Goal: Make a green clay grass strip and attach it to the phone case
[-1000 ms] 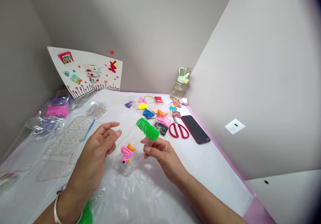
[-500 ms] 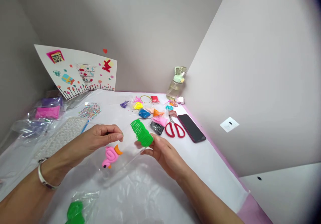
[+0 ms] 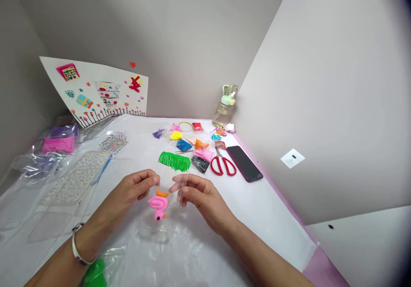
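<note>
A clear sheet point(image 3: 150, 223) is held between my two hands. On it are a pink clay bird point(image 3: 159, 202), head toward me, with an orange piece at its far end, and a fringed green clay strip point(image 3: 175, 161) farther away. My left hand point(image 3: 141, 185) pinches the sheet's left edge between thumb and fingers. On the right edge, my right hand point(image 3: 197, 191) grips it with the thumb on one side and fingers behind, partly seen through the clear plastic.
Colored clay packets point(image 3: 183, 144), red scissors point(image 3: 224, 163), a phone point(image 3: 244, 163) and a bottle point(image 3: 224, 109) lie or stand beyond. Leftward are a textured mat point(image 3: 77, 177), a blue tool point(image 3: 103, 169) and bagged clay point(image 3: 58, 144). Bagged green clay point(image 3: 95, 273) is nearest.
The sheet has turned, so the green strip now lies farther away and the bird points more toward me. My left hand has moved right and nearer and now grips the sheet's left edge.
</note>
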